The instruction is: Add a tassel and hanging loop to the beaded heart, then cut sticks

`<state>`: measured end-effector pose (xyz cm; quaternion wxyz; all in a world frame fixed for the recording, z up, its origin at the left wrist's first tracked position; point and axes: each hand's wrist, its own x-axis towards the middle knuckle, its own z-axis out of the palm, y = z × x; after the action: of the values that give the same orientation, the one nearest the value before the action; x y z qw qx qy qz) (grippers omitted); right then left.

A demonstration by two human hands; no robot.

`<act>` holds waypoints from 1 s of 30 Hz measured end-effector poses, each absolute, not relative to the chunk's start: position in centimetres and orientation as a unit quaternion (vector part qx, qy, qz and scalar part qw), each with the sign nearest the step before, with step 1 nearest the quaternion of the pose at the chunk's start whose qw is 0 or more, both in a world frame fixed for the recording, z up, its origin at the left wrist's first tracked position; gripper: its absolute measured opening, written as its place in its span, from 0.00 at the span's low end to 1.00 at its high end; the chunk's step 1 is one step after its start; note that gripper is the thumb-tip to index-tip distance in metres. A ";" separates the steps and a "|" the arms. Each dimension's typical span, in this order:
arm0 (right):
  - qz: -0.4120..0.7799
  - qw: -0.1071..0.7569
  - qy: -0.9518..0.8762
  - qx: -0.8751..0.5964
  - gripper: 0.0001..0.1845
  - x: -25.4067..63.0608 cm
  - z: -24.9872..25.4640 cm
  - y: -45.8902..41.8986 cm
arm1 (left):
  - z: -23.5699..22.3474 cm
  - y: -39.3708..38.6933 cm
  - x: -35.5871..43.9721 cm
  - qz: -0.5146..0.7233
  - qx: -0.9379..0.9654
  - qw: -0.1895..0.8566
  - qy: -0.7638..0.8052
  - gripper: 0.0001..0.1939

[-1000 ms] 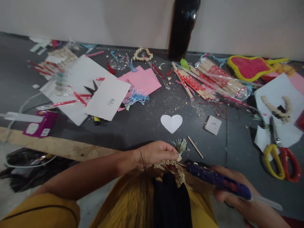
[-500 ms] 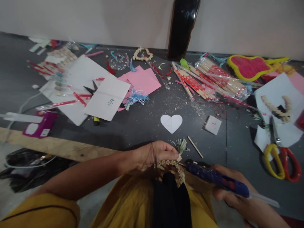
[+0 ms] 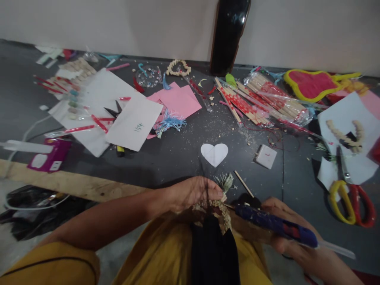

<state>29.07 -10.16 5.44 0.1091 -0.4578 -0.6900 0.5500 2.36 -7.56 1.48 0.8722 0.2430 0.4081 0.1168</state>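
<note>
Close to your waist, your left hand (image 3: pixel 194 194) is pinching a beaded piece (image 3: pixel 226 219) beside its pale green tassel (image 3: pixel 226 183); it is looking light, knobbly and probably fragile, so its beaded rim is offering the safer grip, the tassel seeming soft. Your right hand (image 3: pixel 303 255) is gripping a blue glue gun (image 3: pixel 276 225), apparently stiff and heavier, best held by its thick body, its tip pointing at the beads. Beyond, a thin stick (image 3: pixel 244 183) and a paper heart (image 3: pixel 214 154) are lying flat; farther, a beaded loop (image 3: pixel 179 74) is resting near the wall (image 3: pixel 166 27).

The left hand (image 3: pixel 197 194) holds a beaded piece (image 3: pixel 224 215); the right (image 3: pixel 292 233) grips a blue glue gun (image 3: pixel 274 225).
</note>
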 end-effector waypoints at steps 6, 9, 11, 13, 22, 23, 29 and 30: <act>0.552 0.108 -0.684 -0.465 0.25 28.4 5.7 -10.0 | 1.7 -7.5 2.4 0.114 0.255 0.869 0.407 0.14; 0.547 0.109 -0.689 -0.462 0.25 28.3 5.5 -10.1 | 2.1 -7.4 2.6 0.124 0.262 0.861 0.419 0.15; 0.544 0.106 -0.695 -0.459 0.25 28.3 5.3 -10.1 | 2.4 -7.2 2.6 0.119 0.262 0.860 0.422 0.17; 0.546 0.102 -0.694 -0.457 0.26 28.3 5.3 -10.0 | 2.7 -7.1 2.6 0.109 0.256 0.862 0.423 0.17; 0.533 0.093 -0.698 -0.469 0.24 28.6 5.4 -10.0 | 2.5 -7.2 2.6 0.116 0.249 0.861 0.428 0.13; 0.529 0.094 -0.701 -0.469 0.23 28.7 5.4 -10.0 | 2.5 -7.2 2.6 0.121 0.245 0.861 0.428 0.13; 0.473 0.101 -0.739 -0.468 0.15 29.5 5.8 -9.8 | 2.6 -7.3 2.7 0.138 0.222 0.865 0.429 0.13; 0.466 0.100 -0.745 -0.467 0.13 29.8 5.9 -9.7 | 2.6 -7.3 2.7 0.139 0.221 0.866 0.427 0.13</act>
<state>29.75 -9.74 5.93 0.0996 -0.4673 -0.7445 0.4662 2.69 -7.27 2.56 0.8655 0.2205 0.4275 0.1395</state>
